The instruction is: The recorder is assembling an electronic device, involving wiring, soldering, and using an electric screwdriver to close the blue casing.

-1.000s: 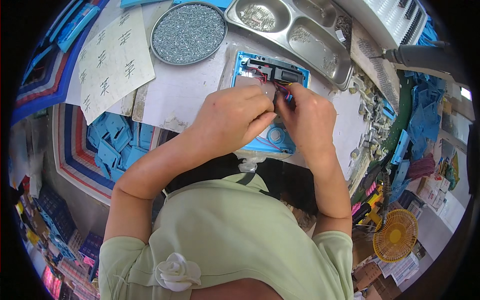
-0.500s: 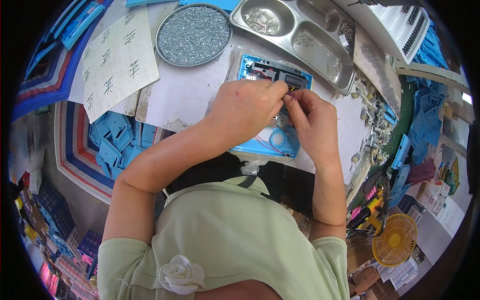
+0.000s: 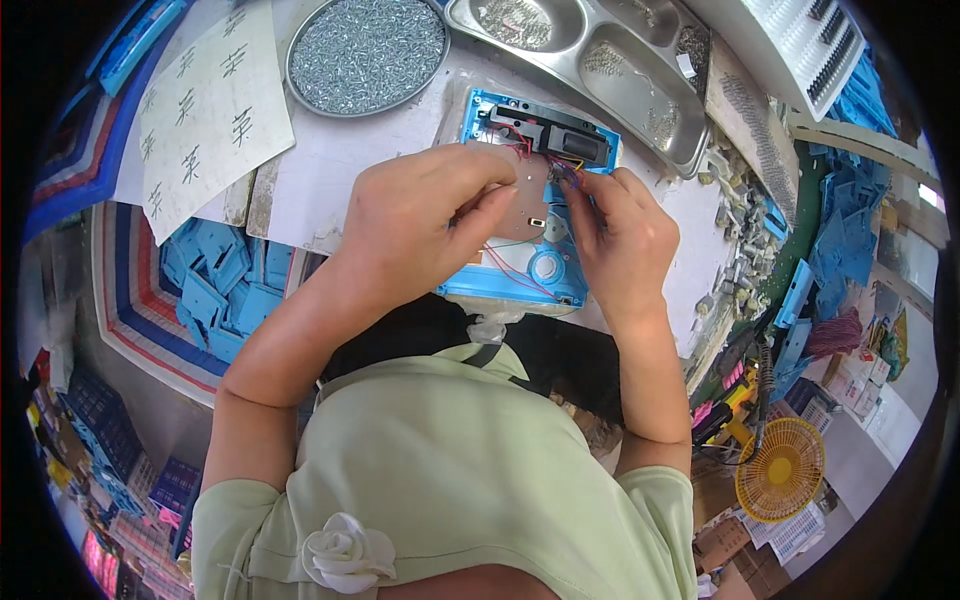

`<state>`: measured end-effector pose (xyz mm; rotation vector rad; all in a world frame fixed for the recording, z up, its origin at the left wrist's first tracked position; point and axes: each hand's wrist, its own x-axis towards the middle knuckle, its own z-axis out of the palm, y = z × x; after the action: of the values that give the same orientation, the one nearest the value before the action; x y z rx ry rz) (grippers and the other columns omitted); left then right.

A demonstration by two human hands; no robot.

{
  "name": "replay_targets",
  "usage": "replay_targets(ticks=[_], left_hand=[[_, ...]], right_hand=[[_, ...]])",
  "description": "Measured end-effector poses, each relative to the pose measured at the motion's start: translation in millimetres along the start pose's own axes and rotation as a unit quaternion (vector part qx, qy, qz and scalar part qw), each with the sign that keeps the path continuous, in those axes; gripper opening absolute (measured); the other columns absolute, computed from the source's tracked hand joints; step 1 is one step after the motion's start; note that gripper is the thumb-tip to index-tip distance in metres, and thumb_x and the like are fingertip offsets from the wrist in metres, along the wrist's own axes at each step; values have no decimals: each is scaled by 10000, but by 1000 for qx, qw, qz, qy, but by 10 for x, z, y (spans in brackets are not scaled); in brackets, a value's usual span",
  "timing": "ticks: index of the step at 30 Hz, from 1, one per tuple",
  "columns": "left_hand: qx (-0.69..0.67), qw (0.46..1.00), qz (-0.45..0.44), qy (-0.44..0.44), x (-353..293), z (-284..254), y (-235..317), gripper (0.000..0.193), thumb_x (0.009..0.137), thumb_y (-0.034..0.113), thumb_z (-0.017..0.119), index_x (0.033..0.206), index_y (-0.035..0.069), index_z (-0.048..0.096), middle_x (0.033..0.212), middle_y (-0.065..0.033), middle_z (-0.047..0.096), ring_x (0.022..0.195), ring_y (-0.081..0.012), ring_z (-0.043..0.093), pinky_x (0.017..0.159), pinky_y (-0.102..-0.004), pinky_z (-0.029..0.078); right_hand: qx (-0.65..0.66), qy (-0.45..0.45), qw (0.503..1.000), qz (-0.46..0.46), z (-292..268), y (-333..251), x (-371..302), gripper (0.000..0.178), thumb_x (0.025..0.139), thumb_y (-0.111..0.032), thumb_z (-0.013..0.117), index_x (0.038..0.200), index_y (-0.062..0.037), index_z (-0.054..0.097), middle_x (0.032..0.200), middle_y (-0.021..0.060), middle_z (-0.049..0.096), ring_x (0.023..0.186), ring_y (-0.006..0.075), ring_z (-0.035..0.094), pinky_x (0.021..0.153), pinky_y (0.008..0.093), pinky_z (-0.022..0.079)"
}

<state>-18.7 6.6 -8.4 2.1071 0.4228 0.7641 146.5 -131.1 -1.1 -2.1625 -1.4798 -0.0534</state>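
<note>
A blue plastic housing (image 3: 500,292) lies open on the table in front of me. A black module (image 3: 575,145) sits along its far side, and a brown circuit board (image 3: 525,205) lies in its middle. Thin red, yellow and purple wires run between them. My right hand (image 3: 628,235) pinches the purple and dark wires (image 3: 568,175) at the board's right edge. My left hand (image 3: 425,220) is closed over the board's left side, thumb and forefinger bent towards each other; whatever lies between its fingertips is hidden.
A round tray of small screws (image 3: 368,55) stands at the far left, beside a paper sheet (image 3: 215,110). A steel compartment tray (image 3: 630,90) with small parts is at the far right. Loose metal parts (image 3: 740,240) line the right edge. Blue plastic pieces (image 3: 225,285) fill a bin at left.
My left hand has drawn back left from the wires, uncovering the circuit board and black module. My right hand stays at the wires. The whole view has shifted slightly.
</note>
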Motion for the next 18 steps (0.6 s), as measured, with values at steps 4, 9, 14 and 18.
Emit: replay_targets(ticks=[4, 9, 14, 18], left_hand=[[10, 1000, -25, -1, -77, -53, -38, 99, 854, 67, 743, 938, 63, 691, 809, -81, 687, 643, -235, 664, 571, -330, 513], [16, 999, -33, 0, -120, -107, -52, 92, 859, 67, 744, 932, 62, 688, 812, -80, 692, 650, -231, 674, 577, -324, 521], [15, 999, -40, 5, -149, -154, -88, 89, 865, 69, 743, 934, 61, 687, 817, -81, 697, 658, -224, 683, 581, -317, 527], [15, 998, -54, 2, -174, -182, -125, 90, 869, 68, 740, 939, 57, 686, 817, -81, 694, 654, -215, 681, 580, -311, 526]], right_hand=[[-31, -50, 998, -3, 2, 3, 30, 72, 811, -117, 772, 871, -105, 736, 777, 71, 652, 655, 292, 655, 561, 396, 498], [-20, -95, 995, 7, -56, 26, 93, 51, 813, -109, 756, 844, -80, 728, 772, 98, 671, 675, 315, 665, 580, 405, 513], [43, -111, 991, 61, -72, 31, 98, 92, 844, -36, 772, 923, 12, 763, 645, 109, 611, 514, 152, 557, 510, 304, 424], [60, -137, 985, 82, -118, 31, 44, 153, 833, -101, 745, 975, -59, 785, 719, 131, 665, 611, 285, 658, 568, 382, 506]])
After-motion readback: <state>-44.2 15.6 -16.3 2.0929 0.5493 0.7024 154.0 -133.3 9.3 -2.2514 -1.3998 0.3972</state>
